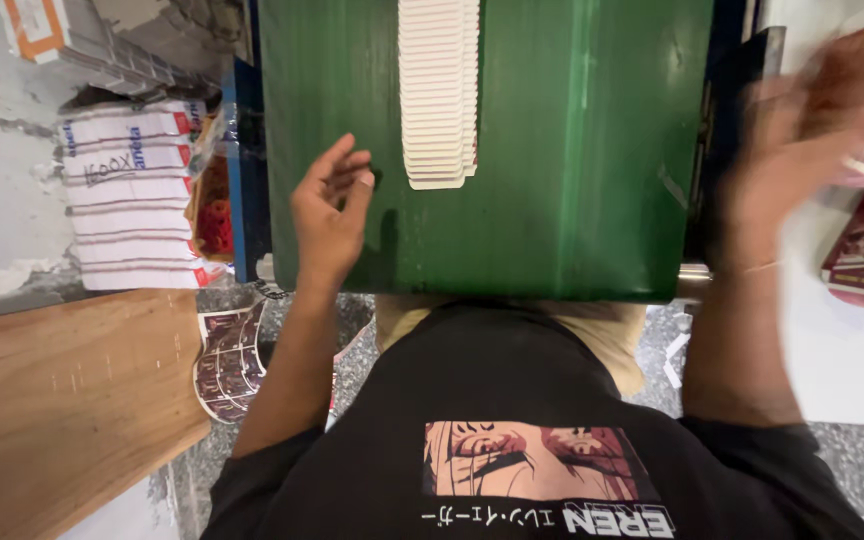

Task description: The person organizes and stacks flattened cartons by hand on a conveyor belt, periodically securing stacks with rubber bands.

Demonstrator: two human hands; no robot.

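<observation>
Green work table (572,200) fills the middle. On it a fanned stack of cream die-cut cards (438,95), long axis running away from the person. L hand (330,215) is nearer, just left of the stack's near end, fingers loosely curled, holding nothing. R hand (787,160) blurred at table's right edge, well apart; fingers: can't tell.

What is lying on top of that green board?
On the green board lies a long overlapping row of cream cards. The left hand rests beside it. Whatever is beneath the cards is hidden.
</observation>
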